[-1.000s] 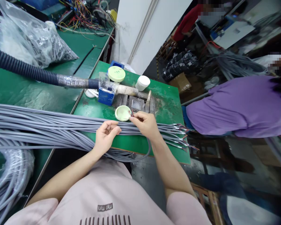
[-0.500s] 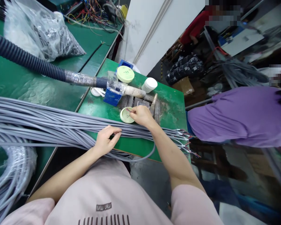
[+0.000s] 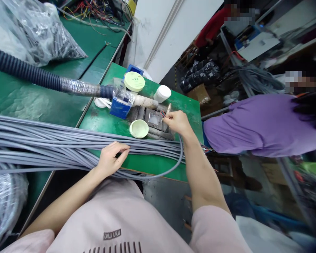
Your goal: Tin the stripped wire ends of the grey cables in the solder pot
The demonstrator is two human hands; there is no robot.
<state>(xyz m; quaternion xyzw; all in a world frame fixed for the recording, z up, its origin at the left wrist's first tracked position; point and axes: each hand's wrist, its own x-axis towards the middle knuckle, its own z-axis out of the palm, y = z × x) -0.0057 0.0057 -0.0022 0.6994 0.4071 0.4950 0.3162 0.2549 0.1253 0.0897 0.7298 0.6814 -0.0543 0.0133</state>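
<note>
My right hand (image 3: 177, 122) pinches the end of one grey cable (image 3: 173, 166), its coloured wire tips held over the small square metal pot (image 3: 155, 119) on the green bench. That cable loops down from the hand toward the bench's front edge. My left hand (image 3: 111, 159) rests on the thick bundle of grey cables (image 3: 42, 142), fingers curled on them. A pale green shallow dish (image 3: 138, 128) sits just left of the pot.
A dark ribbed hose (image 3: 28, 72) ends above a blue box (image 3: 119, 106). A green-lidded jar (image 3: 134, 81) and a white jar (image 3: 162, 93) stand behind. A plastic bag (image 3: 39, 35) lies far left. A person in purple (image 3: 260, 124) bends at the right.
My right hand has carried the cable end from the green dish rightward to the metal pot. My left hand has stayed on the bundle.
</note>
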